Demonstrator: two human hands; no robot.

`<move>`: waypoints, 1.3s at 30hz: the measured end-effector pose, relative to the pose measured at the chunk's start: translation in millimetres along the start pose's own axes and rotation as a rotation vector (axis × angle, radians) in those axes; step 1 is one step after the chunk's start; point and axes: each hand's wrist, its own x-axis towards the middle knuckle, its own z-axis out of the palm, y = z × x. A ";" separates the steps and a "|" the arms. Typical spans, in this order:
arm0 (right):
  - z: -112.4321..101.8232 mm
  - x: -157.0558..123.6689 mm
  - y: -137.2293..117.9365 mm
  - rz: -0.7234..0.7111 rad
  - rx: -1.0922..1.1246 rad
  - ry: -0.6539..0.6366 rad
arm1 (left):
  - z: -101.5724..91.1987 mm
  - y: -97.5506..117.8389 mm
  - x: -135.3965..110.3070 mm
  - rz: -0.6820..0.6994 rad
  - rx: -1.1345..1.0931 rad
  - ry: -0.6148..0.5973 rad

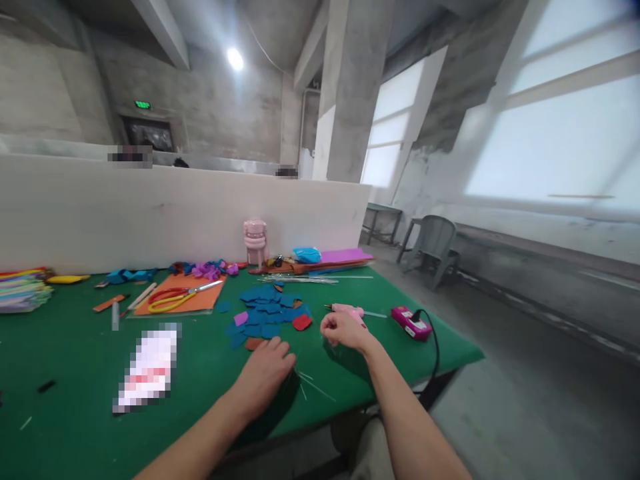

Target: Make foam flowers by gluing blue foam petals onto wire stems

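Observation:
My left hand (269,371) rests low over the green table, palm down, with its fingers loosely bent and apart. Its fingertips are at the near edge of a pile of blue felt pieces (265,313), close to a brown piece (254,343). Thin wires (313,381) lie just right of that hand. My right hand (345,331) is closed in a pinch in front of a pink hot glue gun (347,310); whatever its fingertips hold is too small to make out. A red piece (302,323) and a purple piece (241,319) lie on the blue pile.
Scissors (175,299) lie on an orange sheet (210,298) at the left. A magenta power box (411,323) with a black cable stands near the right edge. Behind are wire stems (300,279), a pink figure-shaped object (256,241) and a white partition (200,213).

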 end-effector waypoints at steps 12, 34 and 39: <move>7.2 -7.2 -31.7 -0.225 -0.218 -0.055 | -8.3 -33.7 -11.5 -0.125 0.016 -0.010; 4.2 -22.0 -40.0 -0.181 -0.622 -0.150 | 5.8 3.0 6.7 0.207 0.041 -0.099; 9.3 -22.0 -46.1 -0.151 -0.651 -0.173 | 4.5 19.3 6.0 0.007 0.071 -0.196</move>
